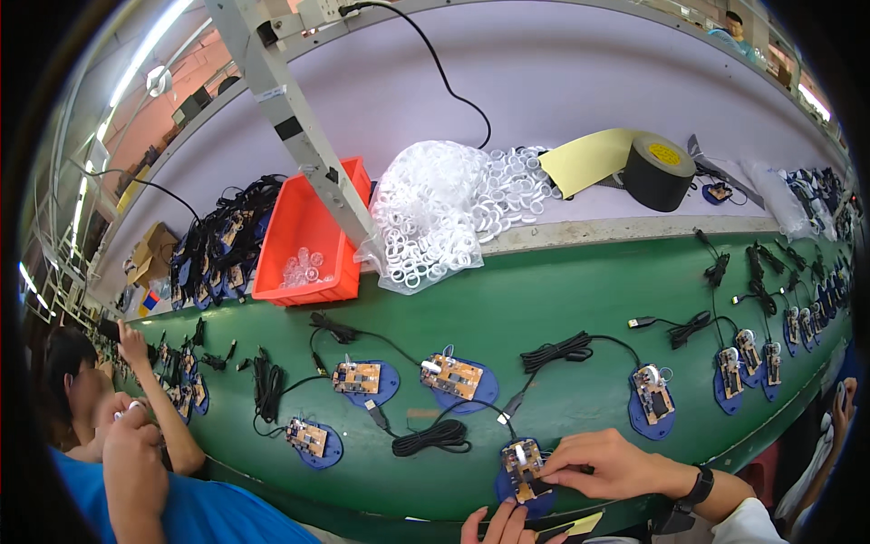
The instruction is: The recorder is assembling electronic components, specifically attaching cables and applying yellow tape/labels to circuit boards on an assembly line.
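Observation:
At the front edge of the green bench lies an open blue computer mouse base [509, 485] with a tan circuit board and a white scroll wheel [523, 456]. My right hand [603, 464], with a dark watch on the wrist, reaches in from the right. Its thumb and fingers are pinched together at the board's right side; a small dark bit shows between them, too hidden to name. From below, my left hand [503, 526] comes up with fingertips against the base's near edge, gripping it; its palm is out of sight. Beside these fingers shows a yellow strip [582, 524].
More mouse bases [460, 381] with coiled black cables [432, 437] lie across the bench [362, 471]. Behind stand a red bin [308, 245], a bag of white rings [426, 218] and a black tape roll [660, 172]. A co-worker's hand [136, 462] is at left.

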Available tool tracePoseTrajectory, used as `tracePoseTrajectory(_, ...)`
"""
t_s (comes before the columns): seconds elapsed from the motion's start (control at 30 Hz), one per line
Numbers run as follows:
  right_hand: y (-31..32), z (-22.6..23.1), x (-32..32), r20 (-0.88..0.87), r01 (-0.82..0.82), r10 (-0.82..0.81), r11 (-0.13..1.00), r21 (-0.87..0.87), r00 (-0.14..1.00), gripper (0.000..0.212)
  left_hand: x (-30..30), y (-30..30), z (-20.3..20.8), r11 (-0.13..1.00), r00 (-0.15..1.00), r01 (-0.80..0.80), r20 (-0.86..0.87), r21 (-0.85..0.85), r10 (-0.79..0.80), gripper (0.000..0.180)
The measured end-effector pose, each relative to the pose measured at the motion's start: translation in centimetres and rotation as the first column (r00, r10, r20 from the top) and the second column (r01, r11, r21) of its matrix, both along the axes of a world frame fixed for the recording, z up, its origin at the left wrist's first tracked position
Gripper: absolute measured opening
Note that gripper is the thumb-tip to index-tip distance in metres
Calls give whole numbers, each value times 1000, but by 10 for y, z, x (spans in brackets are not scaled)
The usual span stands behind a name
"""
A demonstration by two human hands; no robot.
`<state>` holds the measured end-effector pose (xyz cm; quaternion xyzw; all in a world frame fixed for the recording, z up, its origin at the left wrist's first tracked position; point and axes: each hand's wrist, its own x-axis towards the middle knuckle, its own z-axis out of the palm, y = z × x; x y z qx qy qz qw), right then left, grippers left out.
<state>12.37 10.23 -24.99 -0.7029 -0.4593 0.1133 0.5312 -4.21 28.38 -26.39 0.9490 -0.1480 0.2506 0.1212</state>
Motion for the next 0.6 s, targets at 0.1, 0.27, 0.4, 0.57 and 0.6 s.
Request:
tracePoseTrajectory(0.1, 8, -11, -8, 30, 32, -34, 997, 66, 999, 17, -1, 0, -5, 999, 995, 51, 90, 17, -52, 45)
tracePoseTrajectory(0.27, 8, -8, -10, 24, 72, -72, 997, 6, 997, 16, 2, -1, -7, 998, 991, 69, 113, 6, -69, 45)
tracePoseTrajectory(0.4, 4, -10, -9, 67, 63, -63, 998, 2, 996, 16, 4, -1, -5, 996, 990, 94, 105, 5, -94, 44)
tracePoseTrajectory(0.57, 4, -10, -10, 106, 65, -66, 998, 16, 992, 16, 7, -3, -2, 995, 993, 98, 59, 21, -99, 44)
tracePoseTrajectory(0.6, 4, -11, -10, 131, 71, -73, 997, 20, 989, 15, 8, -3, -2, 995, 994, 97, 37, 23, -98, 45)
